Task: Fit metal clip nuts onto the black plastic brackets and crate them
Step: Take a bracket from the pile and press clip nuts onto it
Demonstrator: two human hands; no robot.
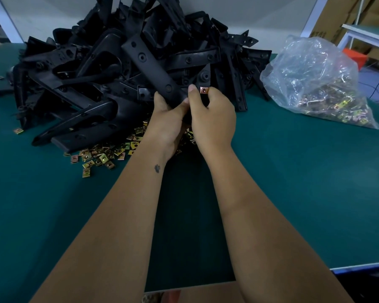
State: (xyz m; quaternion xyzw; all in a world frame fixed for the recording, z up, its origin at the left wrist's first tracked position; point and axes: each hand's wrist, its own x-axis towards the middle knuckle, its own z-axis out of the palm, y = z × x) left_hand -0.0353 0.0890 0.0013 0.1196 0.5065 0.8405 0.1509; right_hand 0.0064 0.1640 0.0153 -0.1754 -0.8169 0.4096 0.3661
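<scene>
The left hand [169, 119] grips a black bracket [150, 66] steady above the table [293, 182], while the right hand [210, 119] pinches a clip nut [204, 90] at its near end, ready to slide on; spare clip nuts [105, 153] lie just below-left.

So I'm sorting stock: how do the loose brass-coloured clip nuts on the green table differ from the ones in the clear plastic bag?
The loose brass-coloured metal clip nuts lie scattered bare on the green table, by the black bracket pile and near the hands. Those in the crumpled clear plastic bag are heaped together, wrapped, far right. Both look like the same small square gold-toned pieces.
</scene>
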